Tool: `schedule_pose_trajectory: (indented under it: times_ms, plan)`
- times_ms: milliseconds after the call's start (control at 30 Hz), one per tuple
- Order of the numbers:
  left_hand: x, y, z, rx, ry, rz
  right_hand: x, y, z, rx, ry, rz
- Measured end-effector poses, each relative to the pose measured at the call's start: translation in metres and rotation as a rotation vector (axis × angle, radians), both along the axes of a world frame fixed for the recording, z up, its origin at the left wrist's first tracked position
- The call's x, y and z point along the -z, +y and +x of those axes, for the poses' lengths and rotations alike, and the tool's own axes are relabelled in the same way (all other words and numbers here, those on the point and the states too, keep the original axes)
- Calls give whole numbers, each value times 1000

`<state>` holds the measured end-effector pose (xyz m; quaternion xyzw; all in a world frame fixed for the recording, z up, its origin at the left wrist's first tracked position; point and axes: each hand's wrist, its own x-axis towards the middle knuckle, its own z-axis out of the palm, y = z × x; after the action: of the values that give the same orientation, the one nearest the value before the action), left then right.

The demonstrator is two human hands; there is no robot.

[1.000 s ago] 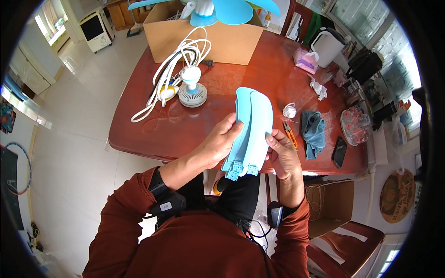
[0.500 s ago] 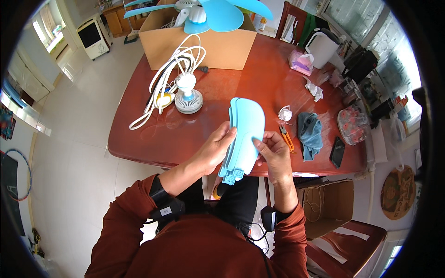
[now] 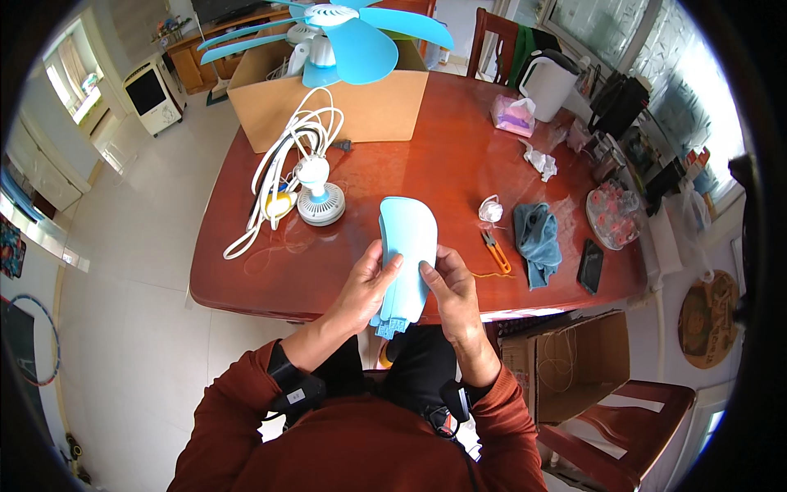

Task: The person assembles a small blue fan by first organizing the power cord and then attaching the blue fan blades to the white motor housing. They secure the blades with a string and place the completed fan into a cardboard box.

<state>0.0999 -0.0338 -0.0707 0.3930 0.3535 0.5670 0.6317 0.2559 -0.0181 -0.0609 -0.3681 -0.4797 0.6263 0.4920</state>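
Between my two hands is a stack of light blue fan blades [image 3: 409, 230], upright over the table's near edge with its clipped ends pointing down at my lap. My left hand [image 3: 363, 285] grips the stack's left side, thumb laid across the front blade. On the opposite edge my right hand [image 3: 455, 293] pinches it with thumb and fingers. Farther off to the left stands a small white and blue fan motor [image 3: 320, 203], its looped white cord [image 3: 264, 197] beside it. An assembled blue-bladed fan [image 3: 361, 51] rests on top of an open cardboard box [image 3: 373, 111] at the back.
On the red-brown table [image 3: 426, 168] to the right lie orange-handled snips [image 3: 497, 251], a white tied cord bundle [image 3: 490, 209], a blue cloth [image 3: 537, 244] and a phone [image 3: 589, 266]. Behind are tissues [image 3: 514, 116] and a kettle [image 3: 548, 84]. A carton [image 3: 586, 361] sits on a chair at lower right.
The blade stack has turned more upright and its blades overlap more evenly. My right hand has slid lower along its edge, still gripping. The whole view has shifted slightly.
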Motion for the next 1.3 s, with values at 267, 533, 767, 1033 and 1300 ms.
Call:
schedule_pose_trajectory:
  times_ms: [267, 533, 767, 1033, 1300]
  plan:
    - [3, -4, 5, 23, 116, -2, -12, 17, 9, 31, 40, 64]
    - [8, -7, 0, 205, -5, -122, 7, 44, 32, -34, 121, -232]
    - [10, -7, -3, 193, 86, -122, 4, 54, 57, -104, 233, -397]
    - [5, 1, 4, 103, 177, -206, -2, 37, 40, -107, 140, -247]
    - [6, 0, 2, 187, 214, -146, 2, 27, 17, 66, -78, -84]
